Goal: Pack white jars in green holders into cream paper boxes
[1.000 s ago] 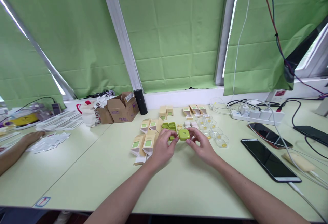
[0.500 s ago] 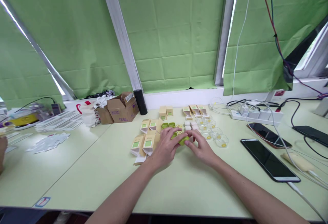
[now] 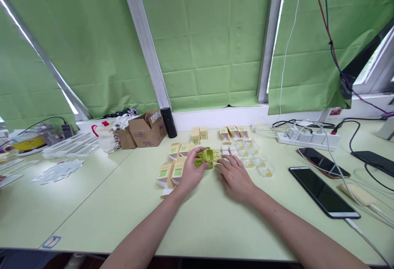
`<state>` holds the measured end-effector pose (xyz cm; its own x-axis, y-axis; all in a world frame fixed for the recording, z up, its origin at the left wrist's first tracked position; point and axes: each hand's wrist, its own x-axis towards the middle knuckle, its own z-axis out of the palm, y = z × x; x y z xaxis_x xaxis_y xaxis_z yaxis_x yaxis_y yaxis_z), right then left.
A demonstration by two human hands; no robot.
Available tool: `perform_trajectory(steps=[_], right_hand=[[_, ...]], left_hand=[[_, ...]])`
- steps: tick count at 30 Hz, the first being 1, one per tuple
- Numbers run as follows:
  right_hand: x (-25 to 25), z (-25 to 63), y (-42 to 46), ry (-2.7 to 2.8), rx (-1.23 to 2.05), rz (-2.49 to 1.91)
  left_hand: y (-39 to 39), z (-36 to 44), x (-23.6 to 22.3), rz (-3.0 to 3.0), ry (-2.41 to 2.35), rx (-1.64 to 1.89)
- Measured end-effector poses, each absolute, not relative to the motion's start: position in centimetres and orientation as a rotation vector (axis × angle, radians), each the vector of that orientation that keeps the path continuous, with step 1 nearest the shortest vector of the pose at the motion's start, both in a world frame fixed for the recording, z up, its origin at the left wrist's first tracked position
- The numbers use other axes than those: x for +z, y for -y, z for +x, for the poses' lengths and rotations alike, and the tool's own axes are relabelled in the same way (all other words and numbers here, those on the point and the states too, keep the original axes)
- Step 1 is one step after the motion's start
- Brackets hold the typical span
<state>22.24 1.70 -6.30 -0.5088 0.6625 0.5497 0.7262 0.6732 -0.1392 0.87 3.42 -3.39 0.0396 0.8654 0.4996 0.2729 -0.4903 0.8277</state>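
Observation:
Held in my left hand (image 3: 192,172) is a small green plastic case (image 3: 208,155), tilted with its hollow side facing up and toward me. Other green cases (image 3: 199,162) lie just behind and beneath it, partly covered by my fingers. My right hand (image 3: 234,175) is over the table with fingers bent and slightly apart, its fingertips at a group of small cream-yellow pieces (image 3: 216,153). Whether it touches a piece is hidden. White blocks (image 3: 225,149) stand just beyond those fingers. Clear plastic cups with yellow bits (image 3: 266,169) sit to the right.
Folded cream cartons (image 3: 165,172) stand left of my hands; more cartons (image 3: 237,133) are at the back. Farther left are a cardboard box (image 3: 148,129) and a black cylinder (image 3: 168,122). On the right lie phones (image 3: 324,192), cables and a power strip (image 3: 308,140).
My hands have moved apart. The green case, earlier between both hands, is now in my left hand, turned hollow side up. My right hand has moved over to the small cream-yellow pieces.

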Motion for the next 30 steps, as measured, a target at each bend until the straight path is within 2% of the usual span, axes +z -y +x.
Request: perform_trajectory(steps=[20, 26, 30], right_hand=[[-6.5, 21.2, -2.0, 2.357, -0.335, -1.027], [-6.1, 22.0, -2.0, 2.018, -0.206, -0.906], [-5.1, 22.7, -1.6, 1.812, 0.032, -0.881]], left_hand=[[-4.1, 1.2, -3.6, 1.465, -0.967, 1.446], [-4.3, 1.3, -3.8, 1.466, -0.981, 1.462], [-4.0, 1.4, -3.8, 1.473, -0.982, 1.432]])
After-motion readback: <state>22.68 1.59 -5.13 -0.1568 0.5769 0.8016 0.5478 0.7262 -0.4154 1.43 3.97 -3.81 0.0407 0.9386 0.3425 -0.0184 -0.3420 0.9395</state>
